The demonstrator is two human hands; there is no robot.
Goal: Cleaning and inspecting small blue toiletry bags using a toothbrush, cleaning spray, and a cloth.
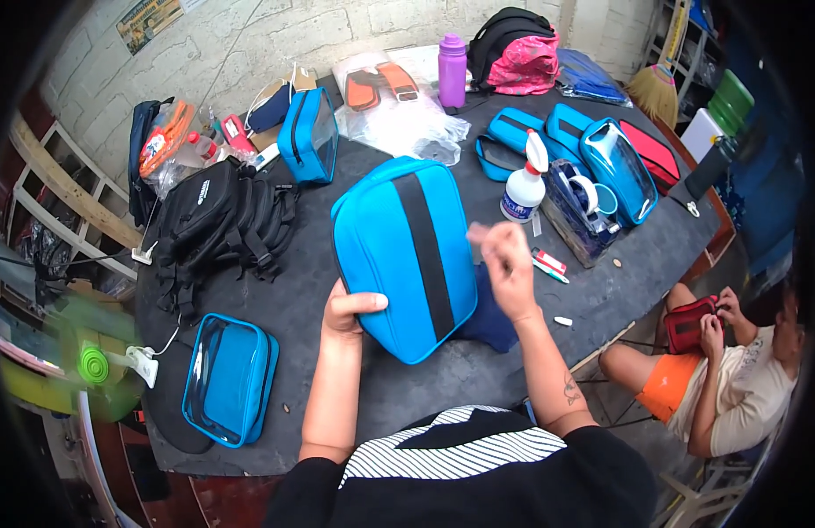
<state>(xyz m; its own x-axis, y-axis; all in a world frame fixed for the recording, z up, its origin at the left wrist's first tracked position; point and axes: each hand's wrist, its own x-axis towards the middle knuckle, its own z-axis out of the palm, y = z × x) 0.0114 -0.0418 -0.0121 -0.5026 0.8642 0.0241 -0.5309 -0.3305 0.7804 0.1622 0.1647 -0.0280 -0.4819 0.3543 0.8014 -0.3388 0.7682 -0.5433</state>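
Observation:
A bright blue zip pouch (381, 238) with a black strap down its face is held up over the table, tilted. My left hand (346, 310) grips its lower left edge, thumb on the front and the other fingers hidden behind. Just off the pouch's right edge is my right hand (508, 268), its fingers curled in and slightly blurred. Whether anything sits between those fingers, I cannot make out. Dark blue cloth (491, 321) lies under the pouch's lower right side. A second blue pouch with a clear window (227, 378) rests at the left.
A black backpack (214, 216) and an upright blue pouch (309, 136) stand at left. Farther right are a spray bottle (522, 189), several blue pouches, a tape-filled clear case (570, 220) and a purple bottle (452, 70). A seated person (733, 378) at right handles a red pouch.

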